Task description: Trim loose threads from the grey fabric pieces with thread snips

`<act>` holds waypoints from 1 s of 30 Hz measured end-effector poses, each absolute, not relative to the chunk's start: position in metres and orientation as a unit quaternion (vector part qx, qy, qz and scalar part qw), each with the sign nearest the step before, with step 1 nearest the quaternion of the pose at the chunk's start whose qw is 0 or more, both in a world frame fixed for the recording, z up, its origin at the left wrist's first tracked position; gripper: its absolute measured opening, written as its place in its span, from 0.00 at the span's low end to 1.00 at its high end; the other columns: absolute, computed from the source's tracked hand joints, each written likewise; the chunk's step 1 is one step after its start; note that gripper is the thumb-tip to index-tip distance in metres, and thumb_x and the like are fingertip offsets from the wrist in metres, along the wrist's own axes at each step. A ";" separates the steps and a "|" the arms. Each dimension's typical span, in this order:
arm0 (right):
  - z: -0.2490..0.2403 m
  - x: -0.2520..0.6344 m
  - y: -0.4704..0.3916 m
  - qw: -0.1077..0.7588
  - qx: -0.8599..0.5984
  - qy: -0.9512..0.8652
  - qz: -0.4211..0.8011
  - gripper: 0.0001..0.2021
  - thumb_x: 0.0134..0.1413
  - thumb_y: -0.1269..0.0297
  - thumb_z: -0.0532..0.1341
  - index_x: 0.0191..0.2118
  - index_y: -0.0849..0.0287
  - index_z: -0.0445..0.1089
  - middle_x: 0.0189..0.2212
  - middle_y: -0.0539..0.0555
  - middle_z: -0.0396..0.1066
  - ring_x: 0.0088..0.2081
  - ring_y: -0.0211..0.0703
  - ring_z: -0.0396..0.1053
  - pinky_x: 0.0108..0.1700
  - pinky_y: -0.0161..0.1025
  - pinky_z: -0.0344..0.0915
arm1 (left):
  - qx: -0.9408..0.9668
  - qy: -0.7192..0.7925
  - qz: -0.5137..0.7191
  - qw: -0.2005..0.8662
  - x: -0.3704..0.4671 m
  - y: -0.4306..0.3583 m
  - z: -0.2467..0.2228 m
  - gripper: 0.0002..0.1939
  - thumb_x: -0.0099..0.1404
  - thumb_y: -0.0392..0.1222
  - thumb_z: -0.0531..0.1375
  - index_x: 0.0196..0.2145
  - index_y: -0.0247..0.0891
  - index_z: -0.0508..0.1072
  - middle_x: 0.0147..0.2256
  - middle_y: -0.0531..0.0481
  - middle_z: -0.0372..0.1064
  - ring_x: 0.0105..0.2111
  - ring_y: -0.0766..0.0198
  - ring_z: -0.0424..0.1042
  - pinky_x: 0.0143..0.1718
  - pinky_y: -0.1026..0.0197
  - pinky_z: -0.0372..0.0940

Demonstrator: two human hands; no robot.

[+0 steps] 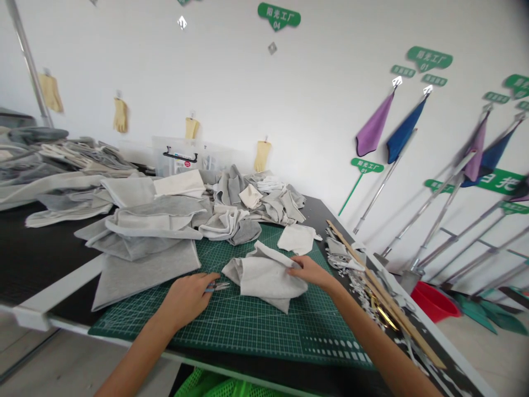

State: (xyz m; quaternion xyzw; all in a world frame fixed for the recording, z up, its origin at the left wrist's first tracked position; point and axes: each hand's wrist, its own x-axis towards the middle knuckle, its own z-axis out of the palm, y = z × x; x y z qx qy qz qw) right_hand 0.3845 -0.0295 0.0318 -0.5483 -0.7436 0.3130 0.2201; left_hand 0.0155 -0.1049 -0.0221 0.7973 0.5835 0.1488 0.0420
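Snips in the left hand, folded gray cloth pinched in the right.
The left hand (188, 298) closes narrowly around small snips (217, 286), their tips pointing right, just beside the folded gray cloth (266, 275); the right hand (312, 271) grips that cloth's right edge between thumb and fingers. The cloth lies on the near-middle part of the green cutting mat (231, 325), with a small white piece (296, 238) beyond it. Left of it, a stack of larger gray pieces (144, 275) overlaps the mat; a loose heap of fabric (248, 193) sits at the far side. Along the right, a wooden strip (384, 292) lies among scraps (341, 253).
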 end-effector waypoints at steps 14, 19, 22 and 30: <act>0.036 0.362 -0.077 0.264 -0.469 -0.839 0.081 0.13 0.58 0.63 0.62 0.48 0.55 0.76 0.42 0.57 0.72 0.44 0.48 0.70 0.49 0.44 0.67 | 0.795 0.588 0.143 0.044 0.014 -0.104 -0.025 0.22 0.67 0.36 0.51 0.56 0.47 0.71 0.47 0.47 0.77 0.47 0.54 0.76 0.49 0.54 0.65; 0.013 0.355 -0.071 0.237 -0.512 -0.821 0.094 0.13 0.55 0.59 0.65 0.46 0.57 0.77 0.33 0.54 0.73 0.37 0.47 0.70 0.41 0.41 0.66 | 0.794 0.589 0.144 0.047 0.015 -0.104 -0.023 0.22 0.66 0.35 0.53 0.56 0.47 0.72 0.47 0.47 0.77 0.47 0.54 0.75 0.48 0.54 0.65; 0.002 0.354 -0.062 0.268 -0.526 -0.801 0.102 0.13 0.56 0.58 0.65 0.44 0.58 0.78 0.29 0.53 0.73 0.33 0.45 0.69 0.37 0.39 0.65 | 0.794 0.588 0.145 0.048 0.015 -0.105 -0.022 0.22 0.66 0.35 0.53 0.56 0.47 0.72 0.47 0.47 0.77 0.47 0.53 0.76 0.48 0.53 0.65; -0.009 0.348 -0.054 0.256 -0.535 -0.799 0.099 0.07 0.56 0.64 0.64 0.34 0.57 0.80 0.29 0.52 0.75 0.32 0.43 0.70 0.37 0.38 0.64 | 0.794 0.589 0.146 0.048 0.015 -0.105 -0.022 0.21 0.67 0.36 0.52 0.56 0.45 0.72 0.48 0.45 0.76 0.48 0.53 0.75 0.50 0.52 0.65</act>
